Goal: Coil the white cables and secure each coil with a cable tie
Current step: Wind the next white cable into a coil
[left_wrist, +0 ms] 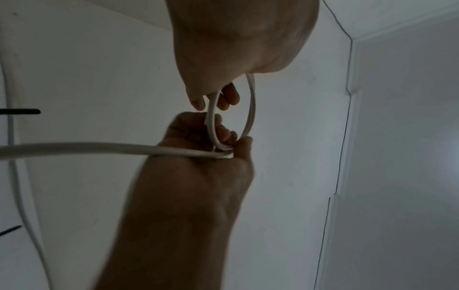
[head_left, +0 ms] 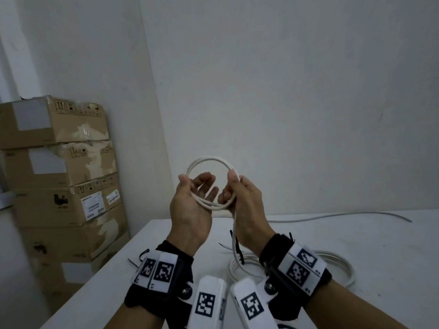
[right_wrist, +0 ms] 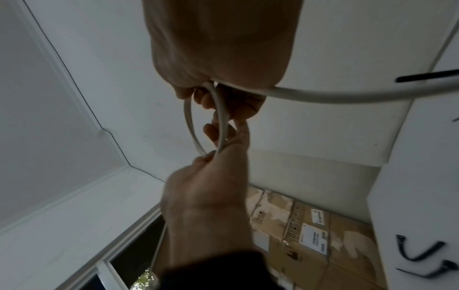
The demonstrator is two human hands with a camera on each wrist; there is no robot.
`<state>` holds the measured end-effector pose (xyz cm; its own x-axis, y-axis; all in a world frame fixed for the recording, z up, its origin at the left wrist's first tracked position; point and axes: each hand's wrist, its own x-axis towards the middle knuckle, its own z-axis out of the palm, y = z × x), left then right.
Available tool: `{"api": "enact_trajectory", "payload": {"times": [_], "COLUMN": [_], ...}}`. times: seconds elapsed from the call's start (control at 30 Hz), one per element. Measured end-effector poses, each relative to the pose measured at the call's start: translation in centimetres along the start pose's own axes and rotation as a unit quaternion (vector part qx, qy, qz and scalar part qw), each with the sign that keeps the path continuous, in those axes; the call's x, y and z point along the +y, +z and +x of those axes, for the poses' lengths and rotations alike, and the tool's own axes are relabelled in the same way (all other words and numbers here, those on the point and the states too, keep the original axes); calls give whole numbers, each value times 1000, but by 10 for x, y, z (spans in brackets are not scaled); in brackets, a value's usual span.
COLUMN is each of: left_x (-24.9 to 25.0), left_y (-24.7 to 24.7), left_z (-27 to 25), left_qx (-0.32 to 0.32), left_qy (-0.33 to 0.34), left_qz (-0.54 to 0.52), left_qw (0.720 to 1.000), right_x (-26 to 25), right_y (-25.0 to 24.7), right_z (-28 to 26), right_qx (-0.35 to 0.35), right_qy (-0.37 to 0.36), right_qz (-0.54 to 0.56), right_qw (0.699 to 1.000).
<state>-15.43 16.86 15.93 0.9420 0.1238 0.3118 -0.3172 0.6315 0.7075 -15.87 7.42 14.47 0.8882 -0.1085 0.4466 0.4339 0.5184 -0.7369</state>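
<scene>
Both hands are on the same white cable (head_left: pixel 209 162) right now, held up in the air above the table (head_left: pixel 356 245). Left hand (head_left: pixel 192 205) is palm up with the loops lying across it, thumb pinning them at about 9 o'clock of the ring, fingers loosely curled underneath. Right hand (head_left: pixel 242 203) is pinched round the strands at 3 o'clock, and the loose tail drops from that fist straight down toward 6 o'clock to the tabletop.

So I'd say I'm mid-coil: a couple of turns made, and plenty of tail left to wind in. No tie on this one yet.

Next move, as I read it: feed another length up with the right hand, lay it on the ring, re-pin with the left thumb. The stuff looks springy, so the loops will probably try to pop open if I loosen up.

Further out, a second coil (head_left: pixel 342 264) sits on the table at roughly 5 o'clock from my hands; can't tell if it's tied. A few black cable ties (right_wrist: pixel 419 253) lie nearby on the white surface. Another cable (head_left: pixel 344 216) runs along the back edge at 3 o'clock, and the cardboard boxes (head_left: pixel 59 162) are stacked off at 9.
</scene>
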Motion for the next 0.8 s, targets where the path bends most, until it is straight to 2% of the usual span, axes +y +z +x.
{"api": "enact_trajectory", "payload": {"times": [0.13,0.23,0.3,0.47,0.6,0.67,0.8], "left_x": [-3,-15,-22,-8,4,-1,-19], "left_y": [-1,-8,-13,-5,-1,2,4], "left_z": [1,-9,-18,-20,-14,-19,-28], "left_qx": [-20,-20,-19,-1,16,12,6], "left_qy": [-26,-57,-87,-125,-129,-145,-195], "left_qz": [25,43,37,-135,-184,-184,-203], "left_qw": [999,997,995,983,974,972,959], "right_x": [9,-10,-23,-14,-11,-14,-23], "right_y": [-1,2,1,-1,-4,-2,5], "right_z": [-6,0,6,2,-2,-3,-5], "right_qx": [13,48,60,7,-42,-33,28], "right_qy": [21,61,78,47,43,53,90], "right_qz": [51,143,156,65,107,132,165], "right_qw": [998,987,983,997,992,989,982]}}
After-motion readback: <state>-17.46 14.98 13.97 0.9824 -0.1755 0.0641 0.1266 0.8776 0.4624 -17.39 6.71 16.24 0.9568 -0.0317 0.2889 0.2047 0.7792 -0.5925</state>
